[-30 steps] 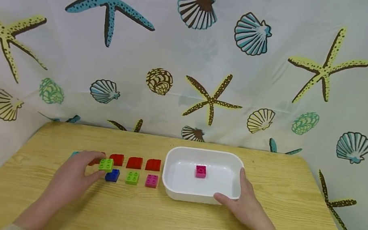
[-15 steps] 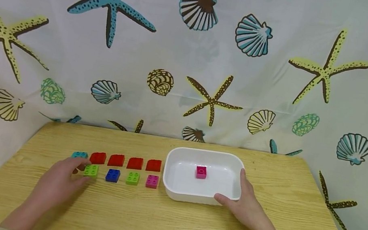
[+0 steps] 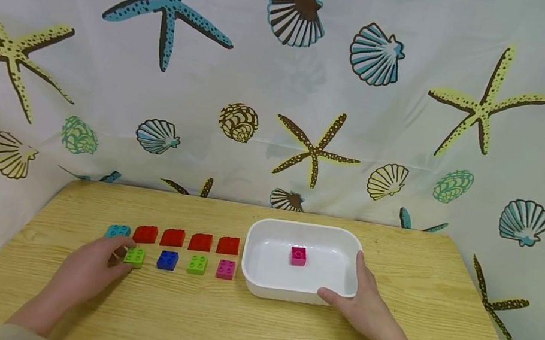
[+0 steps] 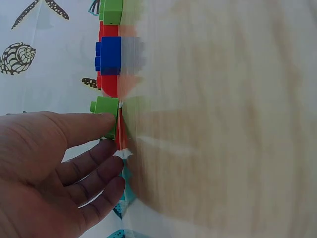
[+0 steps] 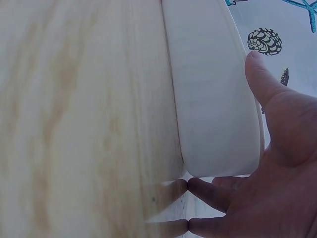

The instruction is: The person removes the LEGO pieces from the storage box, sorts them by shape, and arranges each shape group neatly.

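My left hand [image 3: 88,268] pinches a lime-green toy brick [image 3: 134,257] between thumb and index finger, at the left end of the front row of bricks. In the left wrist view the thumb lies on the brick's side [image 4: 105,106]; the other fingers curve below. To its right stand a blue brick [image 3: 167,259], another green brick [image 3: 197,264] and a magenta brick [image 3: 226,269]. My right hand [image 3: 363,304] holds the right end of a white plastic tub [image 3: 257,289], its thumb at the near rim. Inside the tub sits a pink brick [image 3: 298,256].
Behind the front row runs a line of several red bricks [image 3: 173,237], with a teal brick [image 3: 118,231] at its left end, partly behind my left hand. Everything stands on a wooden table [image 3: 243,335]. A shell-and-starfish patterned cloth [image 3: 266,84] hangs close behind it.
My left hand has carried the green brick left and down, from above the blue brick to the row's left end. The right hand stays at the tub.
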### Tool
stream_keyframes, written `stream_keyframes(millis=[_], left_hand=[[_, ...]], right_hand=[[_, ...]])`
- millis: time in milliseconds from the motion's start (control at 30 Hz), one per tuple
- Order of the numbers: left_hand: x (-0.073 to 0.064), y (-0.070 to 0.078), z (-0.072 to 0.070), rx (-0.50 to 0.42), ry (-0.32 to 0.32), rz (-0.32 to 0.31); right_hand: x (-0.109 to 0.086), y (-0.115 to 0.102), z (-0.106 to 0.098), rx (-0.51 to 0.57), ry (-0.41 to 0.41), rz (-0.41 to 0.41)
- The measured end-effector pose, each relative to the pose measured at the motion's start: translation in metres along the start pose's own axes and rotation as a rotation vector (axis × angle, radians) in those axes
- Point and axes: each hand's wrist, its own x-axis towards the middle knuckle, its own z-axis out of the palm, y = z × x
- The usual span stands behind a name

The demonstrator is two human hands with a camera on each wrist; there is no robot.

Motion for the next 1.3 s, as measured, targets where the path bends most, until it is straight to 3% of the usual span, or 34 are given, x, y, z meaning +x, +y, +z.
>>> stream_keyframes(millis=[333,633,967,1300], left_hand=[[0.0081,-0.0040,0.0004,0.035,-0.039,-0.006],[0.0094,-0.0037,-0.0009,0.049,-0.019,0.038],[0.0100,-0.0011,-0.0033,0.057,-0.020,0.047],[0.0096,0.0000,-0.0067,0.059,-0.061,0.014]], right_hand=[[0.0002,0.0021,0.0011,-0.007,0.007,-0.003],[0.0005,0.0032,0.0014,-0.008,0.011,-0.004],[-0.0005,0.0021,0.0002,0.003,0.001,0.004],[0.0009,0.0007,0.0011,0.004,-0.001,0.012]])
